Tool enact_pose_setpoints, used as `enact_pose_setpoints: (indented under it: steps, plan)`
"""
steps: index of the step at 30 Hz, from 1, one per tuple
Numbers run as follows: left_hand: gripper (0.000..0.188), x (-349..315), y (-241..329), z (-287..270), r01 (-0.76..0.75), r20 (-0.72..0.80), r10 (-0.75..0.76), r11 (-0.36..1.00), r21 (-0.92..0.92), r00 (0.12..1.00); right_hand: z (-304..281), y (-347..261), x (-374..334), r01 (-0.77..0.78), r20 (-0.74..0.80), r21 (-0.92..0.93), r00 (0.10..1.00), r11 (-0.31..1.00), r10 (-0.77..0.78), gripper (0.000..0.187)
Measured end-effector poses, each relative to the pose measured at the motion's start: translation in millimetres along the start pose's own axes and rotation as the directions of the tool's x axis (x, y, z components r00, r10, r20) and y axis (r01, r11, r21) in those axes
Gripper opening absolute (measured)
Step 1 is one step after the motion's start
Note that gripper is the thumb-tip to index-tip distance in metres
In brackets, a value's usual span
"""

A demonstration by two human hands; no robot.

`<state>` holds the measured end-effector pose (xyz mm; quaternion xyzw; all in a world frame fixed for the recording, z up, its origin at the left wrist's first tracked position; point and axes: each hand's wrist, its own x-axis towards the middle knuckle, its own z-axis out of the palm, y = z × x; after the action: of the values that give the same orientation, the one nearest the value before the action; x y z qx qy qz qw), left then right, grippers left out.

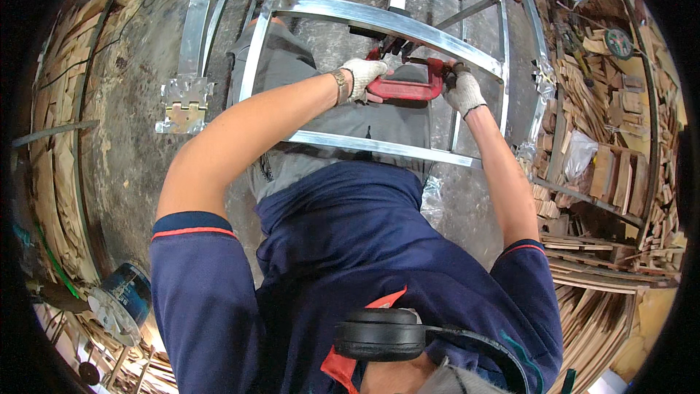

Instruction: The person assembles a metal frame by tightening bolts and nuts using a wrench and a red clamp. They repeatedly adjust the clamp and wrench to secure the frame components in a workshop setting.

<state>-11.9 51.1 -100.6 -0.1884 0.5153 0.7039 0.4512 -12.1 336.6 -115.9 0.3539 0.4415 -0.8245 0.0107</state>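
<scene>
A red C-clamp (399, 90) sits level across the middle of a shiny metal frame (379, 22), just under its curved crossbar. My left hand (363, 76), in a white knitted glove, is closed round the clamp's left end. At the other end, my gloved right hand (464, 92) has its fingers curled about the clamp's dark screw end. Between the clamp's jaws is a dark metal fitting (397, 45) below the crossbar; whether the jaws touch it I cannot tell. A lower metal bar (379, 147) of the frame crosses in front of my body.
Metal hinge plates (187, 104) on a strip lie to the left. Wood offcuts (594, 109) are heaped along the right, with a plastic bag (580, 153) among them. More wood strips (62, 168) line the left side. A dark bucket (125, 298) stands at lower left.
</scene>
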Motion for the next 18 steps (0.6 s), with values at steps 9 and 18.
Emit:
enact_pose_setpoints:
  steps: [9, 18]
  plan:
    - [0.025, 6, -6, 1, -0.073, -0.112, 0.08, 0.995, 0.068, 0.99, 4, 1, -2, 0.027, -0.037, 0.036, 0.999, 0.999, -0.026, 0.005]
    - [0.024, 6, -5, 2, -0.076, -0.046, 0.077, 0.997, 0.022, 0.996, -11, -1, 12, 0.027, 0.045, -0.006, 0.999, 1.0, -0.027, 0.008]
